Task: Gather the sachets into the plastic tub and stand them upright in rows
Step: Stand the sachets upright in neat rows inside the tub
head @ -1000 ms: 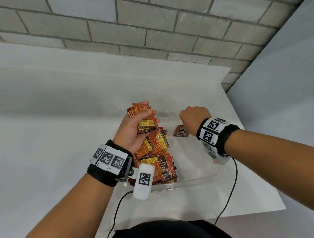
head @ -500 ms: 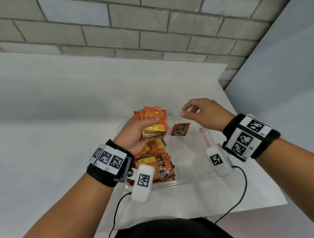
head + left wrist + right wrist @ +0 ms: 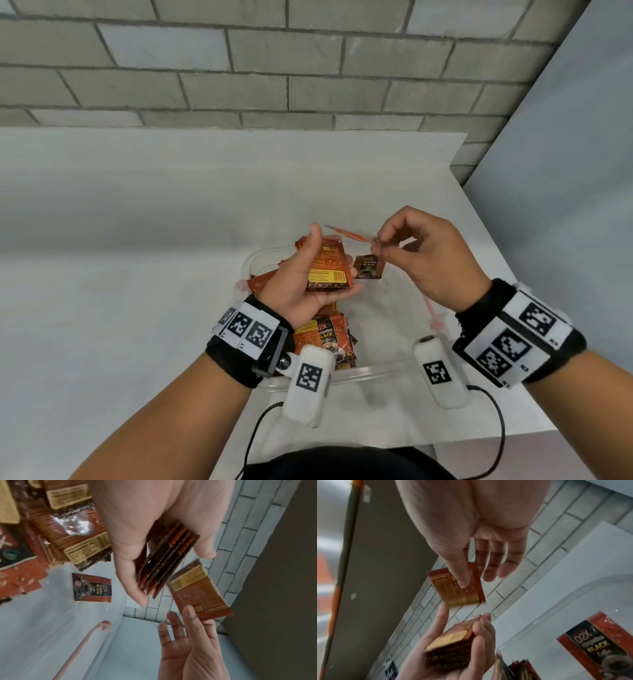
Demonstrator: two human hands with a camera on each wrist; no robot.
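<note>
head view: the left hand [image 3: 308,284] grips a stack [image 3: 329,270] of sachets above the tub [image 3: 383,370], thumb and fingers curled round it. the right hand [image 3: 421,260] pinches one sachet [image 3: 352,236] by its end, just above the stack. a lone sachet [image 3: 368,267] lies flat on the tub floor; a loose pile [image 3: 325,339] sits at the tub's left side, not yet in rows.

left wrist view: the stack [image 3: 164,563] shows edge-on between the left fingers [image 3: 132,582] and thumb, its edges uneven. the pinched sachet [image 3: 199,592] hangs beside it, apart from it.

right wrist view: the right thumb [image 3: 458,572] presses the sachet [image 3: 457,586] against the fingers behind it; the stack [image 3: 452,645] sits below in the left hand.

risk: the pinch is only at one end, so the sachet could twist or slip on its way to the stack. the stack looks fanned; loosening the left grip to admit one more could spill it into the tub.
</note>
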